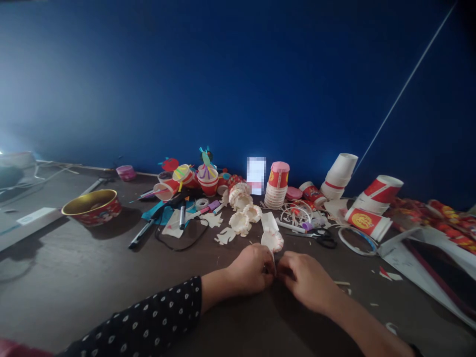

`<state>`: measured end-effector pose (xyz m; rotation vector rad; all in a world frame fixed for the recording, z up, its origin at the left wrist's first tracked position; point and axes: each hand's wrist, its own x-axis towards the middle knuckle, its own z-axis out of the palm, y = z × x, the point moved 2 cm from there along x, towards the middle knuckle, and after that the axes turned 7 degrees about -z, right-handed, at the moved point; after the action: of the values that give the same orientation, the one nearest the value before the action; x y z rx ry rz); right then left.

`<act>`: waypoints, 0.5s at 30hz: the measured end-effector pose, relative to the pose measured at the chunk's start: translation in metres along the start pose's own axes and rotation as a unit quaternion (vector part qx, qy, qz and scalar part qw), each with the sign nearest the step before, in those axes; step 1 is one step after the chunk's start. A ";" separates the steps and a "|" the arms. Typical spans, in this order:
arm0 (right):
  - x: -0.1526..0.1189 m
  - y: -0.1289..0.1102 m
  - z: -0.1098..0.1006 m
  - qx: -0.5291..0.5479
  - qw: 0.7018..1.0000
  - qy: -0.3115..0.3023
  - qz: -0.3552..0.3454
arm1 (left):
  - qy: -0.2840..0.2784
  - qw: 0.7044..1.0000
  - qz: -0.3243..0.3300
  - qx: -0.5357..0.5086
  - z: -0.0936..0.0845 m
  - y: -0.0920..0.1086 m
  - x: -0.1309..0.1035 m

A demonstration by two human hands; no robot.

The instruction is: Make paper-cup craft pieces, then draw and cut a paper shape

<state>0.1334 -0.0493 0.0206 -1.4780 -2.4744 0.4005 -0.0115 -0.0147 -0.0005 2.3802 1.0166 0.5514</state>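
Both of my hands are close together low in the middle of the head view, just above the dark table. My left hand [251,270] is closed, its fingers pinching a thin white paper piece [274,264] seen nearly edge-on. My right hand [307,277] faces it with curled, closed fingertips by that piece; what they grip is hidden. Just beyond my fingers sits a white scalloped cup cutting [272,241] with a reddish rim. More scalloped white cuttings [240,221] lie behind, to the left.
Farther back are stacked red-and-white paper cups [278,183], scissors [323,238], a white tape roll [360,241] and a black marker [182,215]. A red-and-gold bowl [92,210] stands left. A dark-screened device [442,270] lies at right, with paper scraps [390,274] nearby.
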 end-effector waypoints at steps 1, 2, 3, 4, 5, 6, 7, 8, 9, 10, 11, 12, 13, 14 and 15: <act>0.000 0.001 0.000 -0.002 1.000 -0.003 -0.001 | 0.003 1.000 -0.006 0.001 0.001 0.001 0.000; 0.000 0.001 -0.001 -0.005 1.000 -0.004 -0.001 | 0.006 1.000 -0.014 0.002 0.002 0.002 -0.001; 0.000 0.002 -0.001 -0.006 1.000 -0.007 -0.001 | 0.009 1.000 -0.024 0.001 0.003 0.003 -0.001; 0.000 0.002 -0.002 -0.006 1.000 -0.010 0.002 | 0.013 0.999 -0.033 0.001 0.004 0.004 -0.001; 0.000 0.002 -0.003 -0.008 1.000 -0.014 0.004 | 0.016 0.999 -0.043 0.000 0.005 0.004 -0.002; 0.000 0.002 -0.003 -0.009 1.000 -0.017 0.000 | 0.018 0.999 -0.050 0.000 0.005 0.005 -0.002; 0.000 0.001 -0.004 -0.010 1.000 -0.018 -0.002 | 0.017 0.998 -0.056 0.000 0.006 0.005 -0.002; 0.000 0.001 -0.004 -0.011 1.000 -0.020 -0.006 | 0.014 0.998 -0.061 0.001 0.006 0.005 -0.002; 0.000 0.001 -0.004 -0.010 1.000 -0.020 -0.009 | 0.011 0.998 -0.064 0.002 0.007 0.005 -0.002; 0.000 0.000 -0.005 -0.008 1.000 -0.019 -0.012 | 0.006 0.998 -0.065 0.002 0.007 0.005 -0.003; 0.000 0.000 -0.005 -0.004 1.000 -0.019 -0.015 | 0.002 0.998 -0.064 0.001 0.007 0.005 -0.003; 0.000 0.000 -0.005 0.003 1.000 -0.017 -0.020 | -0.001 0.998 -0.061 0.000 0.007 0.005 -0.004; 0.000 0.000 -0.005 0.013 0.999 -0.017 -0.027 | -0.001 0.998 -0.059 0.000 0.006 0.004 -0.005; 0.000 0.001 -0.004 0.022 0.999 -0.017 -0.030 | 0.001 0.998 -0.059 0.000 0.006 0.004 -0.005; 0.000 0.001 -0.004 0.030 0.999 -0.017 -0.030 | 0.003 0.998 -0.059 0.000 0.005 0.003 -0.006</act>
<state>0.1359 -0.0488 0.0239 -1.3799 -2.5031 0.4889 -0.0105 -0.0225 -0.0040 2.3019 1.1506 0.5151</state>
